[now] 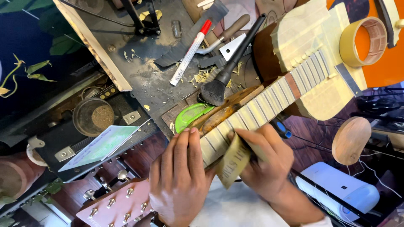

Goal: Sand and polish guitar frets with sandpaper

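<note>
Two bare hands work on a wooden guitar neck with tape-masked fretboard (252,111) laid slantwise across a cluttered workbench.

The left hand (179,176) lies flat over the neck near the headstock end, fingers straight and close together, tips touching the neck's upper edge just beside a bright green plastic piece (189,115). The right hand (263,162) has its fingers curled narrowly around a folded tan strip of sandpaper (232,162), pressing it against the fretboard's lower edge. The reddish wooden headstock with silver tuning pegs (115,206) sits at lower left. Above the neck rest a black-handled brush (229,67), a white marker with red cap (189,52) and wood shavings; a roll of beige masking tape (364,42) lies on the orange guitar body (385,63) at upper right.
</note>
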